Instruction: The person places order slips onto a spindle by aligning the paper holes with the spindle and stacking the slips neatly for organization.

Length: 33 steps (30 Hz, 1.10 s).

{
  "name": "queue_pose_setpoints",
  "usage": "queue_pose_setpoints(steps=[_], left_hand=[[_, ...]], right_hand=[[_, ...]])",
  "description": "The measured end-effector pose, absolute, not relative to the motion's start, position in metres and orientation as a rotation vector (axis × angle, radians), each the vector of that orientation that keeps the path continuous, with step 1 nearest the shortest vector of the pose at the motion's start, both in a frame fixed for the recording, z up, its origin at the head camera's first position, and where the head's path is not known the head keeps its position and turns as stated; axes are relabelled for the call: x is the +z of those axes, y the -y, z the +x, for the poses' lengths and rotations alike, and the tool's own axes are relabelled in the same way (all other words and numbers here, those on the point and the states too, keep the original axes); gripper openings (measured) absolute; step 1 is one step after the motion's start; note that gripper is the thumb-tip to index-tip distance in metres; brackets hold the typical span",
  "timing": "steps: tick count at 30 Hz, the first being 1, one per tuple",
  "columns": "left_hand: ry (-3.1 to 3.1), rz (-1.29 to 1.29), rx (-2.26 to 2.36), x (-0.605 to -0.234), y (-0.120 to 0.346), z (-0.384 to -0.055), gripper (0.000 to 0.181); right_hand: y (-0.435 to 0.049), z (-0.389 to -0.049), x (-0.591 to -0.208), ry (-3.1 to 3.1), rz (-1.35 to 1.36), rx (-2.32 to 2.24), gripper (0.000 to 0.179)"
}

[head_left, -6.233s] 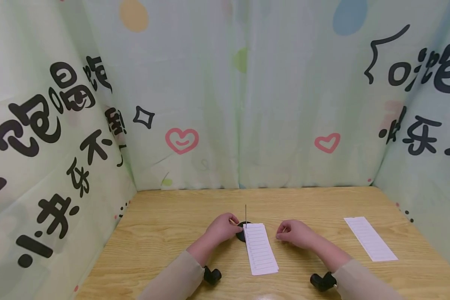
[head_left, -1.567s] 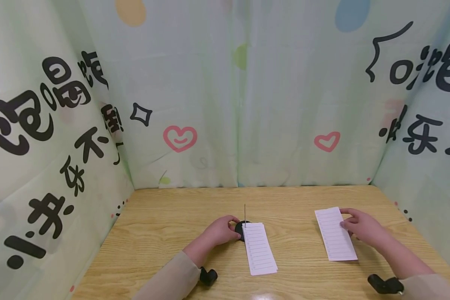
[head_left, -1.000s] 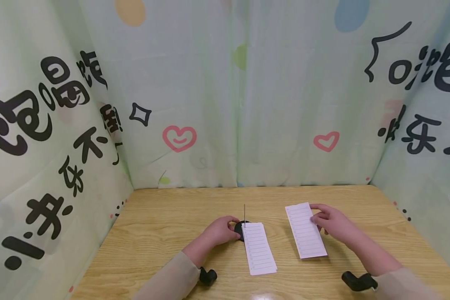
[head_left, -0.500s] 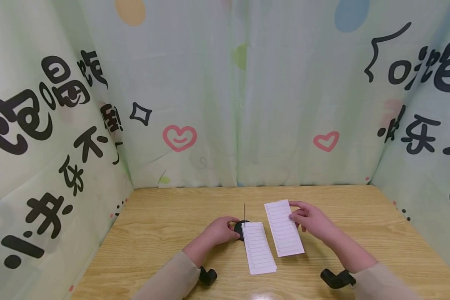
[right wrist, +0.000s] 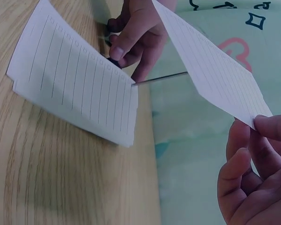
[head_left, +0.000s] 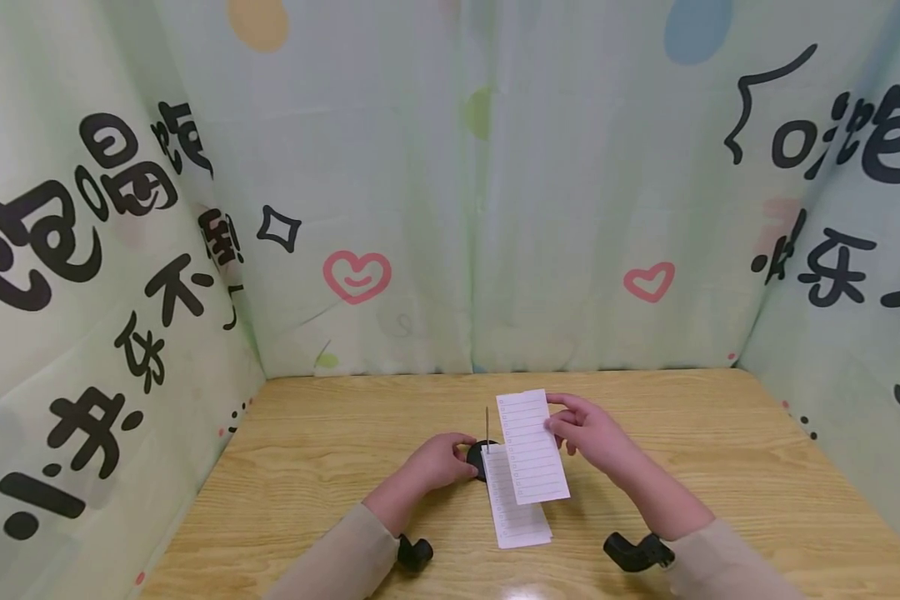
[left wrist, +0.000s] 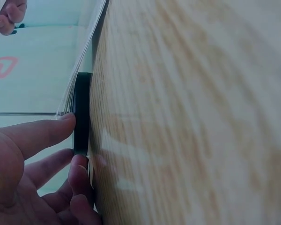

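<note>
My left hand (head_left: 435, 460) grips the round black base (head_left: 475, 457) of a bill spike, its thumb on the upper side and fingers at the edge. The thin metal spike (head_left: 487, 427) points upward. Several lined paper slips (head_left: 512, 523) are threaded on it near one end and lie over the base toward me. In my right hand (head_left: 588, 432) another lined sheet (head_left: 532, 446) is pinched by its right edge, raised above those slips. The right wrist view has this sheet (right wrist: 215, 65) at the spike's tip (right wrist: 185, 73); contact cannot be judged.
Light wood table (head_left: 330, 442) runs back to a printed curtain (head_left: 420, 167), which also closes both sides. Black wrist devices (head_left: 414, 553) sit at both cuffs.
My right hand took the loose sheet from the table's right side and carried it left, raising it over the threaded slips. My left hand has stayed on the base.
</note>
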<state>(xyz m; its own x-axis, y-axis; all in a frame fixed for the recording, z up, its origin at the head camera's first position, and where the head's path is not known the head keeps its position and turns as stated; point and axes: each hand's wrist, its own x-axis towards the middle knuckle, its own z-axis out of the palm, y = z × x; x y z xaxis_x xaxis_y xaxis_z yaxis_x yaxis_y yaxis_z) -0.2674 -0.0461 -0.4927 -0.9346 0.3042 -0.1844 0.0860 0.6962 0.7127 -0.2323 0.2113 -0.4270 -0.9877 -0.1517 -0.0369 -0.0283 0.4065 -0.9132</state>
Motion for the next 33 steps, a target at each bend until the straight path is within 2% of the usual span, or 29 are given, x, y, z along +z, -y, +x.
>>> queue_pose_setpoints(steps=[16,23,33], left_hand=[[-2.549,0.216,1.237,-0.487,0.052,-0.265,0.040],[-2.597,0.328,1.448,-0.456,0.055,-0.269,0.036],[-2.508,0.324,1.648,-0.428,0.036,-0.264,0.032]], right_hand=[[-0.197,-0.233,-0.425,-2.503,-0.143,-1.675,0.048],[-0.193,-0.233,-0.427,-2.483,-0.147,-1.688,0.050],[-0.192,-0.236,-0.433,-2.472,-0.139,-1.711,0.047]])
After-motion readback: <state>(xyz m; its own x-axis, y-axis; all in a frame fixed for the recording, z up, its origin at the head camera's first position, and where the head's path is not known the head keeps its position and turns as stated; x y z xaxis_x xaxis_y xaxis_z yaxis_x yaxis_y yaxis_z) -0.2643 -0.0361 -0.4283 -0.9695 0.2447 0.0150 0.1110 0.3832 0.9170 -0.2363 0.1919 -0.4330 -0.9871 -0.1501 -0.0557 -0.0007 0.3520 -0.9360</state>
